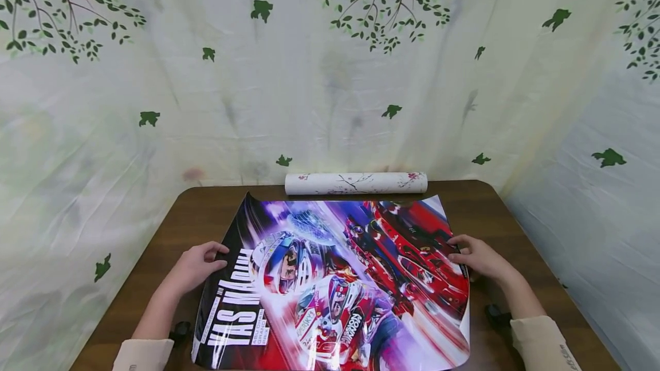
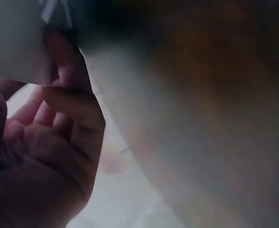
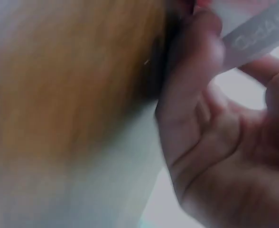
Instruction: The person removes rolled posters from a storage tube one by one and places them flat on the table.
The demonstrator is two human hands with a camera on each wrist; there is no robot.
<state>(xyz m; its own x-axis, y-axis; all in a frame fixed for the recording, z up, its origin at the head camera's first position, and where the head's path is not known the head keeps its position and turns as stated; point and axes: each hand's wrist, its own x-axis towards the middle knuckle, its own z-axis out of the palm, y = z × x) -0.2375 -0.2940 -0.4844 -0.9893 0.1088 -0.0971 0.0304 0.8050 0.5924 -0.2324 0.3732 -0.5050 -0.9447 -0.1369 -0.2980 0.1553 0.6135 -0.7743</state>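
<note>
A large glossy poster [image 1: 330, 291] with red race cars, a helmeted driver and white lettering on a black left strip lies spread over the table, some edges curling up. My left hand [image 1: 195, 265] pinches its left edge between thumb and fingers. On the opposite side my right hand [image 1: 482, 256] pinches the right edge. In the left wrist view the left hand [image 2: 44, 156] has the pale sheet between its digits. The right wrist view shows the right hand [image 3: 210, 137] at the sheet's edge, where small print is visible; much there is blurred.
Behind the poster, a white roll [image 1: 356, 183] with a branch and blossom print lies along the back of the brown table [image 1: 165, 225]. A pale curtain [image 1: 330, 90] with printed leaves hangs behind and at the sides.
</note>
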